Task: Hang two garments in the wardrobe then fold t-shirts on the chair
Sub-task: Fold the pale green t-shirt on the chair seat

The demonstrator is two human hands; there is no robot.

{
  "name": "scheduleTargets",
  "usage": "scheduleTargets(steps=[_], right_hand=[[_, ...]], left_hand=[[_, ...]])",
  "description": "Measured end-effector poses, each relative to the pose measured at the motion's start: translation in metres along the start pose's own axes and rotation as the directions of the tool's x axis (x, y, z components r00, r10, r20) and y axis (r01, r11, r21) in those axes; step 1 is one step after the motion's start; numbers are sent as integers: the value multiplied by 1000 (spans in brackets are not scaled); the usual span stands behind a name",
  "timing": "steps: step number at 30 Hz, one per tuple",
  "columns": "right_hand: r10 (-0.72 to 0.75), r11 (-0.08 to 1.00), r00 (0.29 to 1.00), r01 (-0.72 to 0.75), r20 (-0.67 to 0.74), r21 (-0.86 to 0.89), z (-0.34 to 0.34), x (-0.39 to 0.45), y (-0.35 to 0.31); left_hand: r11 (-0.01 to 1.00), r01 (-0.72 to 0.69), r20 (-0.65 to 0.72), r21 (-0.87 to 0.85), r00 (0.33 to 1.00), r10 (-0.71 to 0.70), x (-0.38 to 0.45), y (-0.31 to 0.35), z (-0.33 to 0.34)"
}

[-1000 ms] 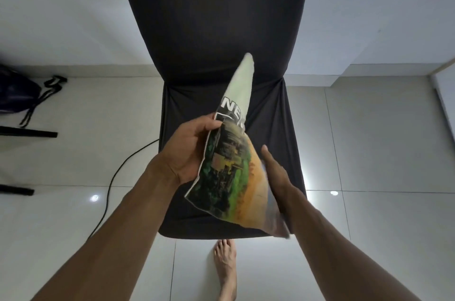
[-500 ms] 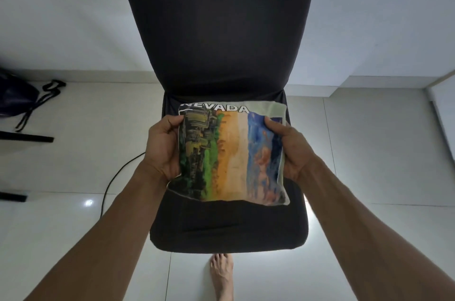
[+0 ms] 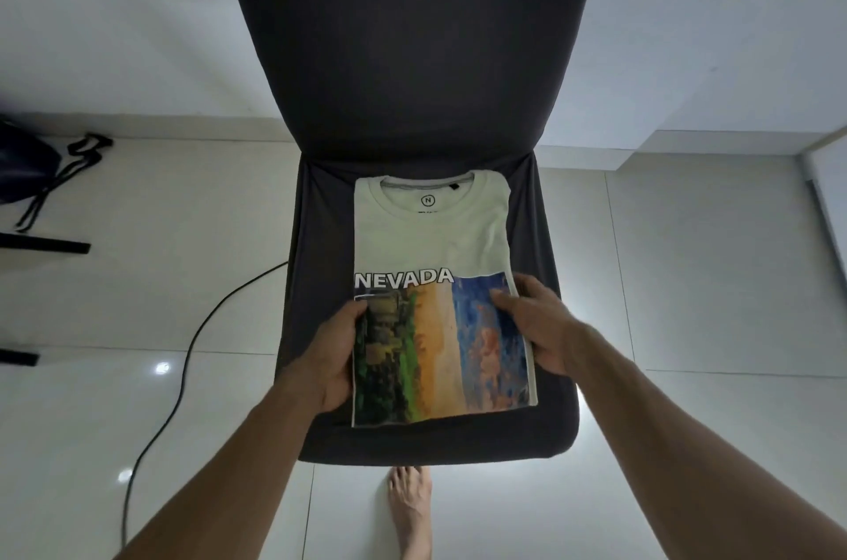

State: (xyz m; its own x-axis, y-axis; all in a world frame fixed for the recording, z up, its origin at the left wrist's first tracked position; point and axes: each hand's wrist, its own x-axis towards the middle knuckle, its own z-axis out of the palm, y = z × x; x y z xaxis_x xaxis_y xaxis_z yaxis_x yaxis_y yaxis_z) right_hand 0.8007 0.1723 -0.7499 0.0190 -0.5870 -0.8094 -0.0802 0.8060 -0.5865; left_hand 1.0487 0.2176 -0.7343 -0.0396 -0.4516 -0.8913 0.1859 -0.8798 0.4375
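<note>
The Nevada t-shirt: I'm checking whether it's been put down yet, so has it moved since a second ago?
Yes. The t-shirt went from held up on edge above the chair down to lying flat on its seat, collar toward the backrest.

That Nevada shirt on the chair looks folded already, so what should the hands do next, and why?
Probably let go and lift both hands away. The shirt lies flat and squared on the chair seat, collar toward the backrest, print up. The left hand grips its left edge and the right hand rests on its right edge, so nothing seems left but to release it.
</note>
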Motion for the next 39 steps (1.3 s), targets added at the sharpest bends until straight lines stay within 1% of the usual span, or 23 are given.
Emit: scheduleTargets(steps=[2, 3, 5, 8, 10, 12, 13, 14, 15, 17, 18, 19, 20, 21, 23, 25, 27, 29, 30, 33, 34, 37, 39], right_hand=[[-19, 994, 999, 15, -32, -104, -1, -5, 22], [-45, 982, 998, 36, -46, -187, -1, -9, 28], [-121, 930, 990, 90, -66, -356, 1, -18, 41], [-233, 876, 965, 154, -121, -457, 7, -27, 53], [-240, 844, 960, 136, -140, -518, 11, -33, 59], [-211, 805, 958, 56, -196, -591, 17, -39, 65], [-234, 767, 941, 26, -242, -641, 20, -42, 66], [-308, 713, 909, 25, -280, -701, 22, -41, 67], [-411, 645, 866, 55, -286, -763, 24, -40, 66], [-623, 495, 759, 194, -190, -847, 30, -34, 59], [-690, 421, 714, 265, -116, -868, 33, -30, 53], [-717, 350, 696, 311, -39, -883, 37, -23, 46], [-712, 296, 702, 338, 30, -893, 41, -17, 37], [-682, 259, 726, 349, 86, -901, 43, -10, 28], [-591, 235, 795, 335, 139, -913, 45, 5, 15], [-519, 253, 851, 242, 80, -937, 44, 23, 10], [-471, 301, 880, 100, -56, -948, 41, 37, 6], [-458, 346, 876, 22, -148, -938, 39, 47, -3], [-475, 341, 867, 25, -149, -940, 38, 52, -9], [-535, 283, 844, 128, -46, -950, 39, 69, -24], [-530, 287, 847, 150, -27, -946, 40, 76, -29], [-472, 360, 878, 110, -79, -926, 39, 89, -30], [-475, 378, 872, 79, -120, -922, 37, 88, -23]], left_hand=[[996, -28, -81, 89, 996, 35, 5, -20, -2], [985, -63, -137, 162, 987, 86, 7, -28, -3], [931, -133, -207, 340, 955, 212, 7, -38, -1], [834, -192, -259, 517, 894, 367, 3, -47, 1], [736, -157, -292, 658, 849, 441, 3, -53, -1], [621, -58, -320, 781, 818, 478, 3, -61, -2], [579, -23, -339, 815, 792, 508, 3, -64, -2], [545, -20, -350, 838, 746, 567, 2, -64, 0], [495, -56, -329, 867, 681, 655, 2, -63, 3], [301, -175, -162, 938, 543, 824, 5, -57, 12], [194, -219, -62, 956, 496, 866, 11, -54, 16], [111, -239, 17, 965, 475, 880, 18, -49, 19], [58, -248, 76, 967, 497, 864, 27, -43, 22], [28, -255, 119, 966, 542, 832, 33, -36, 26], [-1, -257, 169, 966, 635, 754, 45, -23, 33], [-11, -228, 171, 974, 695, 699, 60, -11, 32], [-2, -155, 115, 988, 726, 678, 73, 1, 27], [15, -116, 75, 993, 732, 677, 82, 14, 22], [16, -112, 71, 994, 727, 683, 87, 21, 20], [19, -124, 74, 992, 703, 707, 104, 46, 15], [25, -122, 69, 992, 704, 707, 110, 54, 15], [41, -88, 37, 995, 733, 679, 123, 65, 11], [48, -69, 17, 996, 720, 694, 123, 63, 10]])
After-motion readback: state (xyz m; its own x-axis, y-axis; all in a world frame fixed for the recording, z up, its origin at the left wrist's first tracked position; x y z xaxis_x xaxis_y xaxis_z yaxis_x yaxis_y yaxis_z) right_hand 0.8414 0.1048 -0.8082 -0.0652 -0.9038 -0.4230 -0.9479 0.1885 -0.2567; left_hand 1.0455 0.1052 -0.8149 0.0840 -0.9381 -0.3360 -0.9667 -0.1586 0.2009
